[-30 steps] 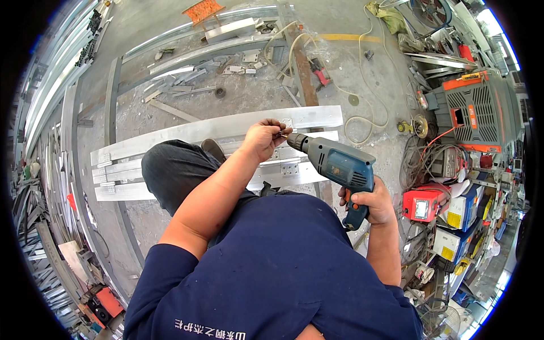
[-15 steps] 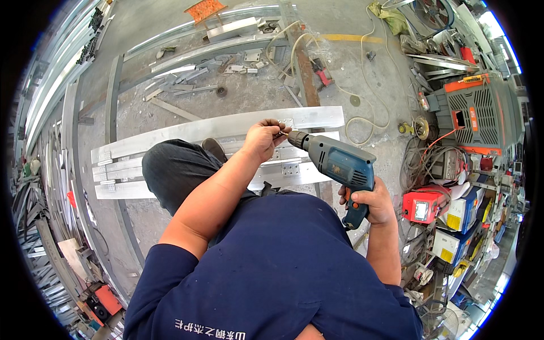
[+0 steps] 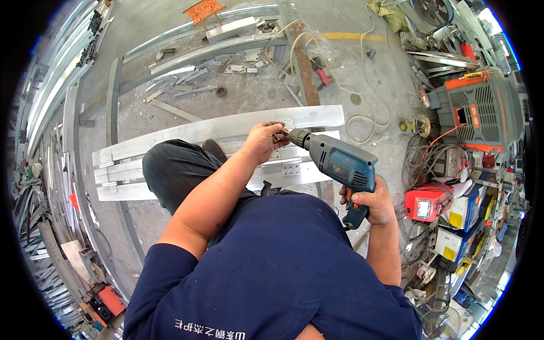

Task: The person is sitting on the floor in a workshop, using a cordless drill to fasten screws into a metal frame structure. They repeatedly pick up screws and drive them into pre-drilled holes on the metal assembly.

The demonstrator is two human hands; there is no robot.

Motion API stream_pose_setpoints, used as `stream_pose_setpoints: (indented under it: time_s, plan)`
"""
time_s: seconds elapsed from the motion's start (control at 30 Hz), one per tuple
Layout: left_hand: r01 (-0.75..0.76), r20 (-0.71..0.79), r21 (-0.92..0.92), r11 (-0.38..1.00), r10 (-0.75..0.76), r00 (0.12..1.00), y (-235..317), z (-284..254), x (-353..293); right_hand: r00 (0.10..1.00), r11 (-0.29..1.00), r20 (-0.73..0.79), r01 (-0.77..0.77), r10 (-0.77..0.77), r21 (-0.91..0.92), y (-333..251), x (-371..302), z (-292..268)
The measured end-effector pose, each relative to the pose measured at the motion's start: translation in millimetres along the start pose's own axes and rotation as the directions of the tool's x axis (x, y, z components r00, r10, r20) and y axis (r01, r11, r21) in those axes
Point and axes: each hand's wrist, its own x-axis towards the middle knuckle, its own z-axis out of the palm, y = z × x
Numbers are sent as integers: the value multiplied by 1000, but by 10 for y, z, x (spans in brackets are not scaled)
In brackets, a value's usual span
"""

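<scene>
1. head view: my right hand is wrapped firmly round the handle of a blue pistol-grip drill, held before my chest, its nose pointing left; whether the trigger is pressed, i cannot tell.
2. my left hand is nearly closed, thumb and fingertips pinching a small brass-coloured piece, perhaps a bit, at the nose of the black chuck. the sideways hold probably brings the chuck within reach of those fingers while the handle bears the weight.
3. pale metal strips lie side by side beneath my hands, near my bent knee; a perforated plate sits on them, presumably lined up with their holes.
4. against one second ago, the chuck's nose sits slightly higher by my fingertips; my right-hand grip looks unchanged, and the strips lie as they did.
</scene>
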Motion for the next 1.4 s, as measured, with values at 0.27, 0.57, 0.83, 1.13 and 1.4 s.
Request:
stream_pose_setpoints:
  time_s: [0.27,0.57,0.83,1.13,1.4]
  plan:
    - [256,-156,-53,965,-261,953,-28,10,100,998,999,-69,-3,0,-41,128,104,-6]
    - [398,-436,38,917,-343,832,-330,-218,634,986,803,-165,-76,-28,-591,173,482,338]
    - [455,-573,26,890,-360,736,-1046,-1242,1316,975,469,-140,-205,171,-859,435,1063,730]
    - [584,-491,-185,791,-589,642,-1134,-1520,1568,954,255,-83,-160,287,-954,739,1778,893]
    - [559,-497,-178,810,-564,659,-1228,-1925,1743,963,169,6,-42,271,-985,939,2167,1058]
